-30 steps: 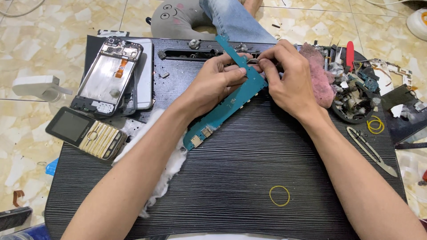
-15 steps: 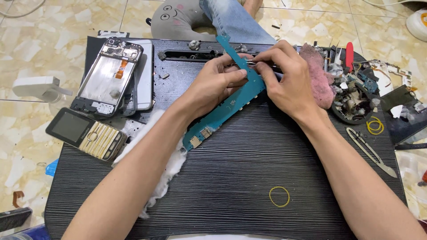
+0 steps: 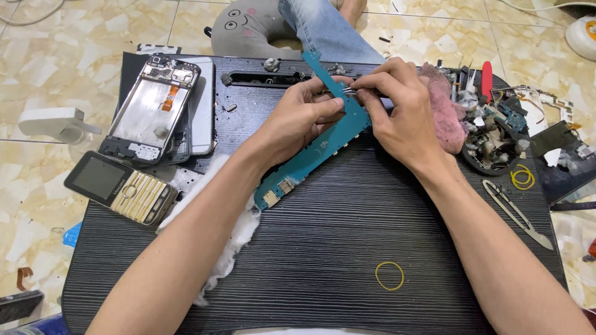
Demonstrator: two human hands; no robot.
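Teal circuit board (image 3: 316,152) lies on the black table (image 3: 347,236), long axis diagonal from near-left to far-right. Left hand (image 3: 298,118) clamps it; right hand (image 3: 397,115) pinches tweezers (image 3: 351,90) against it.

Single head-worn camera, looking steeply down from above the near edge of the black ribbed lap table (image 3: 323,248), facing away from the wearer. Close range: both forearms enter from the near corners, tiled floor at far edge.
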